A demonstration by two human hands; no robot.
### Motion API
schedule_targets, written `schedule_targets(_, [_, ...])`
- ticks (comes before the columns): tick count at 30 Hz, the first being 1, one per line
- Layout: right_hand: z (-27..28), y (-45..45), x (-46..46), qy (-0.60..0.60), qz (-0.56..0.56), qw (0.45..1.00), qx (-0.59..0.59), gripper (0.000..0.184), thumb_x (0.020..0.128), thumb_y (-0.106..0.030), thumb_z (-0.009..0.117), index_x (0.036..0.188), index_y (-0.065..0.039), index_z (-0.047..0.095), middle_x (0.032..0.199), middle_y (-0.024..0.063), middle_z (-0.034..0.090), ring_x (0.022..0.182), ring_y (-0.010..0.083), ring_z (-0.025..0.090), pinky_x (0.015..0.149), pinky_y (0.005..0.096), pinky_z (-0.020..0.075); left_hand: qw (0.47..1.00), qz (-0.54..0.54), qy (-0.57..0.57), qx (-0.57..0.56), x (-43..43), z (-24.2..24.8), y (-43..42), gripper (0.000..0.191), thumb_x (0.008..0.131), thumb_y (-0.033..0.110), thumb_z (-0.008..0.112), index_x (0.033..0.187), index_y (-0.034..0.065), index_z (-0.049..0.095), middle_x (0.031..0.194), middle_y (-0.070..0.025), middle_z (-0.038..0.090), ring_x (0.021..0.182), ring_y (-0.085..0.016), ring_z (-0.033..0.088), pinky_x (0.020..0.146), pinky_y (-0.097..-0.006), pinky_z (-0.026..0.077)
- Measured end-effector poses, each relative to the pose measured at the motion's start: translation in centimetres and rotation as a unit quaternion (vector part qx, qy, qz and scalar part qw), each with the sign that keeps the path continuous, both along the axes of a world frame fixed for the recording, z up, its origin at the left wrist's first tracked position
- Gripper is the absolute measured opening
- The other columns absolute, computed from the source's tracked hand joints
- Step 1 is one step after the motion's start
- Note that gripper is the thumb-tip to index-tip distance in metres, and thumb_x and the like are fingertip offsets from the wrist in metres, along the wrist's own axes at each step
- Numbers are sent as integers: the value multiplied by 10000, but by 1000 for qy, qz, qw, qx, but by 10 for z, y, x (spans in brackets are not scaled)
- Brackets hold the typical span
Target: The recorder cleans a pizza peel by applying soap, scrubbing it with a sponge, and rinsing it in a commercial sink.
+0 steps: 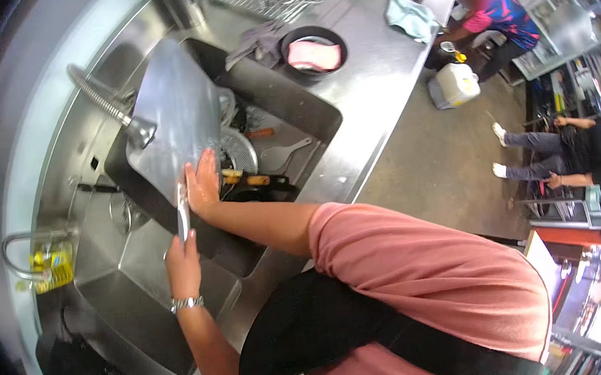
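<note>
My left hand (182,265), with a metal watch at the wrist, grips the grey handle (183,214) of a large metal pan (171,102). The pan is held tilted over the sink basin (290,97), its wide shiny face turned up. My right hand (203,183) lies on the pan near the handle, fingers spread and wet-looking. A spray tap head (141,131) on a coiled metal hose hangs over the pan's left side. Beside the pan, the basin holds a round metal strainer (239,151), a pale spatula (283,155) and several handled utensils, partly hidden by the pan.
A black pan (311,29) with a pink cloth (314,55) stands on the steel counter, near a grey cloth (259,45). A yellow bottle (53,263) sits by the left basin (137,311). Two people (503,17) are beyond the counter, near a white jerrycan (454,85).
</note>
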State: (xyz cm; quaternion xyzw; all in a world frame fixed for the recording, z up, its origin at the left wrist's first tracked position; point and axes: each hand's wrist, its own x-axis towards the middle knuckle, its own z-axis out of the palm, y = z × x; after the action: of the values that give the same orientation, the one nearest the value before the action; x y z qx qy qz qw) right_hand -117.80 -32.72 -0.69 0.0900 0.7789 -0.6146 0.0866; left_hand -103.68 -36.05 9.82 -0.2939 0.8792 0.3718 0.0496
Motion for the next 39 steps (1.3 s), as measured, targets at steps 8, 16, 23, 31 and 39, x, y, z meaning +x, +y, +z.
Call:
schedule_targets(8, [-23,36,-106,-62,-129,990,-8,515,948,-303,410,1325,45,369,1368,278,359,1286,365,344,1062,454,295,996,18,-57,67,26,27,13,360,928,325,551,724,42,462,521,-10,430,441,-97,421,422,-286,322])
schedule_targets(16, [28,41,-113,72,261,957,-101,168,815,-148,639,727,-6,652,595,117,606,473,253,567,542,380,486,988,111,-43,97,74,24,-16,293,949,294,529,759,75,490,535,33,393,429,-51,360,385,-234,269])
schedule_targets(23, [-13,23,-122,380,578,705,158,203,785,-119,542,938,-62,662,968,154,638,884,319,621,768,403,505,980,185,32,61,98,41,-27,324,949,298,528,732,61,484,532,35,368,447,-52,355,408,-248,271])
schedule_targets(31, [34,19,-221,276,434,841,166,323,820,-269,604,1082,-83,565,976,177,638,908,324,622,791,388,480,958,264,56,99,119,55,-22,372,939,355,549,733,48,504,546,15,453,460,-55,398,416,-238,294])
schedule_targets(39, [72,-62,-240,-188,281,929,-149,389,868,-226,550,1191,-50,423,1030,210,573,779,282,631,642,425,554,943,288,94,135,130,46,-14,320,948,320,542,743,78,502,548,55,418,443,-34,367,390,-218,283])
